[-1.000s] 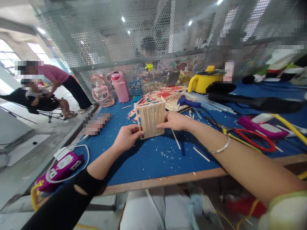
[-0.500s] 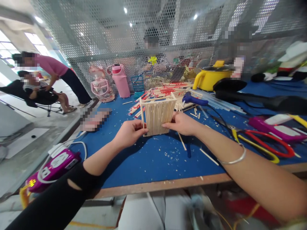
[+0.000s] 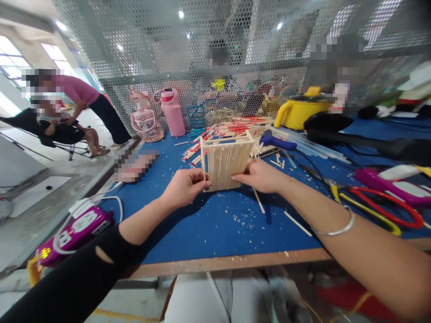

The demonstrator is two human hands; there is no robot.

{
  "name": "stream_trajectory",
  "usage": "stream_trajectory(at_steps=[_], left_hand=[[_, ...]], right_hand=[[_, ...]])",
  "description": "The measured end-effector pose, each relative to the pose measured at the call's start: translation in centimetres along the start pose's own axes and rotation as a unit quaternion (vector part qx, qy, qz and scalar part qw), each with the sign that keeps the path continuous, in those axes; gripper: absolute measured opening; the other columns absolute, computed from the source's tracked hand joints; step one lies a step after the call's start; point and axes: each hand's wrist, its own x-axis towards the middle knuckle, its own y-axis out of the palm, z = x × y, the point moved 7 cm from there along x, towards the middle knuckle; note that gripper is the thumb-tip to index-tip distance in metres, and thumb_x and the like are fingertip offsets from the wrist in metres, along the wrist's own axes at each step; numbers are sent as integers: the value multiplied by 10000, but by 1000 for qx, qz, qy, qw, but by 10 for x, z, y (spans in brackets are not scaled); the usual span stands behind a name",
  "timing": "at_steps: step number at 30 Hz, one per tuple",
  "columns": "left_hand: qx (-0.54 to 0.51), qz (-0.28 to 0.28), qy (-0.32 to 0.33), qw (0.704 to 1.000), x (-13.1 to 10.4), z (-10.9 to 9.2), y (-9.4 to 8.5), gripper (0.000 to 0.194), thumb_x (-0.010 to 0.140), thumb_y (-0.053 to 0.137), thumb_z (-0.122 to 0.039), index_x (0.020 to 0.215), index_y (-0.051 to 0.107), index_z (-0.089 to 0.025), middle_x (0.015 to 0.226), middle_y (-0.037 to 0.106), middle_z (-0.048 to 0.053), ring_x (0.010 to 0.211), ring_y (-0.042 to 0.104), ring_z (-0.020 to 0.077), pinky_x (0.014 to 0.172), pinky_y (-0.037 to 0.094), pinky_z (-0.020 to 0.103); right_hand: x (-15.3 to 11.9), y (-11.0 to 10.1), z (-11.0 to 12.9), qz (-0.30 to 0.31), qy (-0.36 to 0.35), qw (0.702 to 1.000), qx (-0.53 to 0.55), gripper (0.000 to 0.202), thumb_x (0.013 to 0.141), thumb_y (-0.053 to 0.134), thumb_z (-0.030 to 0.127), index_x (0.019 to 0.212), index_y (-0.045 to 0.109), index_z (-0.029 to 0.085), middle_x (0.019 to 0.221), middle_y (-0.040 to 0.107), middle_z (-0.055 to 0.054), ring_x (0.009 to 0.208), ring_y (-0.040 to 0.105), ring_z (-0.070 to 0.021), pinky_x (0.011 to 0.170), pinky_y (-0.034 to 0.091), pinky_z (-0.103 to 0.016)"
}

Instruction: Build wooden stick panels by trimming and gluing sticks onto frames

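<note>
A small box frame of pale wooden sticks (image 3: 225, 166) stands on the blue tabletop, its near side filled with upright sticks. My left hand (image 3: 185, 186) pinches its lower left corner post between thumb and fingers. My right hand (image 3: 261, 175) grips the right side, thumb on the near face and fingers hidden behind. Just right of the box lies a blue glue gun (image 3: 279, 141). A loose stick (image 3: 258, 200) leans out from below my right hand.
Behind lie several red-tipped sticks (image 3: 235, 128), a pink bottle (image 3: 173, 114) and a yellow pot (image 3: 299, 112). Red-and-yellow-handled pliers (image 3: 387, 204) and a purple power strip (image 3: 393, 184) are at right. Another purple power strip (image 3: 77, 229) sits left, near a phone (image 3: 136, 166). Two people are beyond.
The whole view has shifted slightly, so everything sits a little further right. Both hands keep their hold on the stick box, which looks otherwise unchanged.
</note>
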Motion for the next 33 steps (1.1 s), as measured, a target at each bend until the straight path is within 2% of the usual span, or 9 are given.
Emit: stream_trajectory(at_steps=[17, 24, 33], left_hand=[[10, -2, 0, 1000, -1, -1, 0, 143, 771, 592, -264, 759, 637, -129, 669, 639, 11, 592, 546, 110, 580, 423, 236], [16, -7, 4, 1000, 0, -2, 0, 119, 771, 584, -245, 729, 617, -139, 637, 609, -6, 571, 511, 102, 564, 396, 223], [-32, -1, -7, 999, -2, -7, 3, 95, 773, 572, -211, 764, 633, -139, 687, 642, 4, 630, 556, 123, 621, 440, 245]], right_hand=[[-1, -1, 0, -13, 3, 1000, -28, 255, 789, 584, 198, 1023, 681, 228, 1047, 713, -21, 993, 647, -211, 908, 514, -388], [-2, -2, 1, -9, 7, 1000, -1, 282, 784, 586, 192, 1049, 673, 230, 1042, 716, -27, 984, 650, -213, 902, 513, -385], [-4, -4, 5, -10, 17, 1000, 4, 285, 769, 582, 223, 1034, 686, 221, 1025, 720, -28, 963, 653, -226, 884, 506, -383]])
